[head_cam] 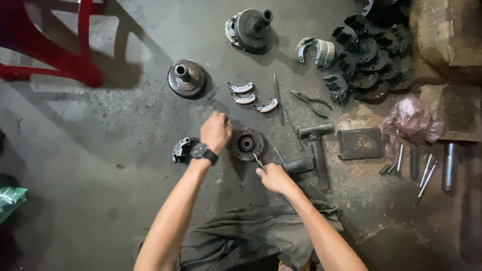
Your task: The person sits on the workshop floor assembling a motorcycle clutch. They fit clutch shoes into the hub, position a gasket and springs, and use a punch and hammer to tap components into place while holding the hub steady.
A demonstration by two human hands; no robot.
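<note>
Grey concrete floor [100, 150], oily. Three curved pale brake shoes [246, 98] in a row, two dark round clutch drums [187, 78] beyond. Left hand [216, 131] fisted just beside round dark metal hub [247, 144], contents unclear. Right hand [273, 176] fingers pinched on thin metal pick [258, 161] at hub's edge. Steel hammer [316, 150] just right.

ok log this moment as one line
left hand: closed fist beside round clutch hub | right hand: holds thin metal tool, tip toward hub | hammer: lying right of hub on concrete floor
</note>
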